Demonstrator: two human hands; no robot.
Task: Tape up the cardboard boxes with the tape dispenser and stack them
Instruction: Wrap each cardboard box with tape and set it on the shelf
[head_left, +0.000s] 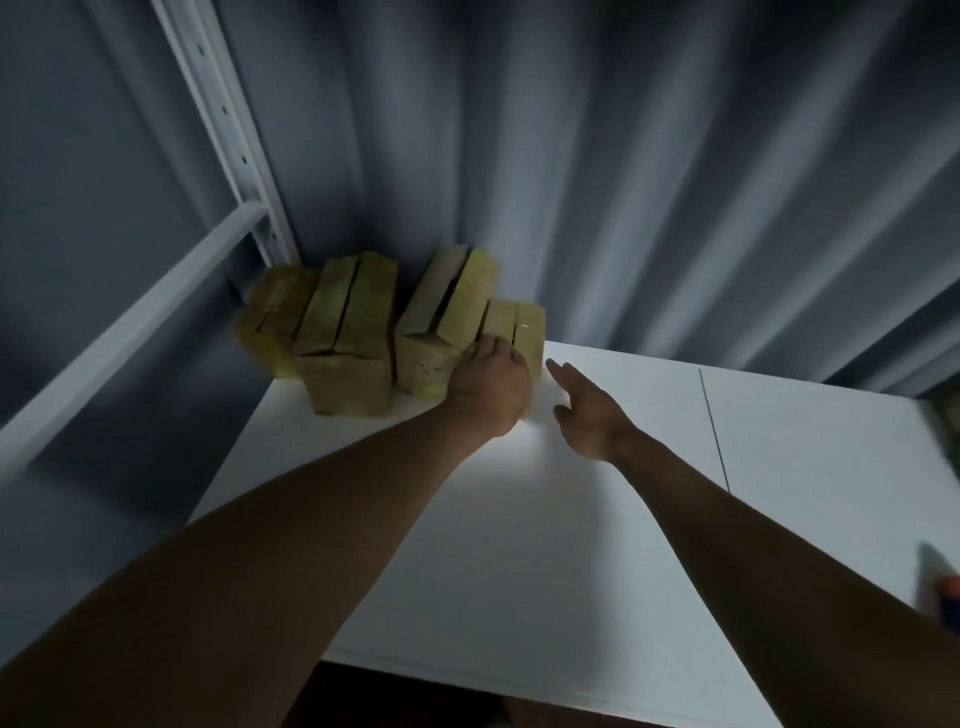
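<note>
Item: small cardboard box (514, 332), far left corner of the white table (519, 545), rightmost of a cluster of cardboard boxes (363, 322) set against the grey curtain (623, 182). Top seam of the small box looks unsealed, though the view is dim and blurred; several neighbours carry yellowish tape.

Left hand (491, 387): laid over the near face of the small box, fingers curled onto its top edge, gripping it.

Right hand (587, 410): just beside the box's right side, fingers straight and spread, holding nothing, not touching as far as I can tell.

Tape dispenser (943, 597): probably the orange and blue object at the table's right edge, well apart from both hands; mostly cut off, identity uncertain.

Also present: white metal shelf upright (228, 140) at left.

Step in hand, as judged: fetching the small box for taping. Advice: bring the right hand to the opposite side, lift with both, keep flaps pressed flat, avoid nudging the neighbouring stack, set it down near the dispenser
</note>
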